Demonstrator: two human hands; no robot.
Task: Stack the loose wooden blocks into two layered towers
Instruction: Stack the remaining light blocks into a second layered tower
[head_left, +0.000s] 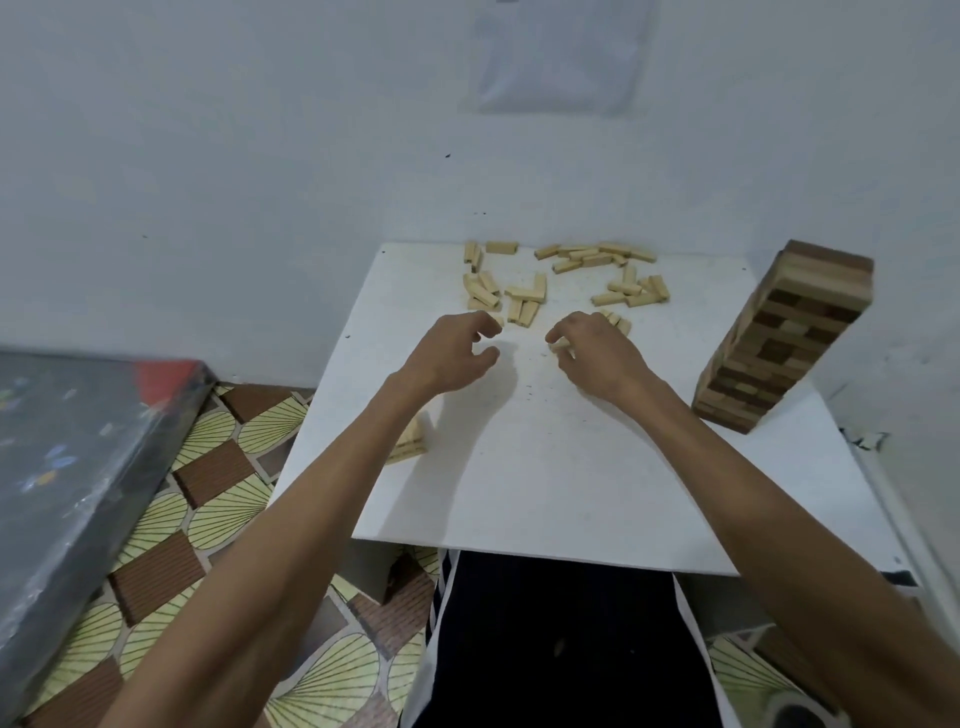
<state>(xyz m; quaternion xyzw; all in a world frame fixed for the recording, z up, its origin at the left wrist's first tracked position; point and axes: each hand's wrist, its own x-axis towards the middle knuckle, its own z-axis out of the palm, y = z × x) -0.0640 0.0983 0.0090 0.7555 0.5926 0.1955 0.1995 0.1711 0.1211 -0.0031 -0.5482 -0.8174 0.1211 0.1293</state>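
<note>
Left hand (451, 354) loosely curled, empty | right hand (597, 356) pinches block (561, 344)

One feed: head camera, worn, wide-angle. I look forward and down from above the near edge of the white desk (545, 483), close in: both forearms (291, 545) reach in from the bottom corners, and the left grip (452, 353) and right grip (597, 358) sit near frame centre. Desk's far edge meets the wall (234, 156), which fills the upper half. Patterned floor (218, 509) lower left; wearer's dark trousers (556, 649) bottom centre under the near edge.
</note>
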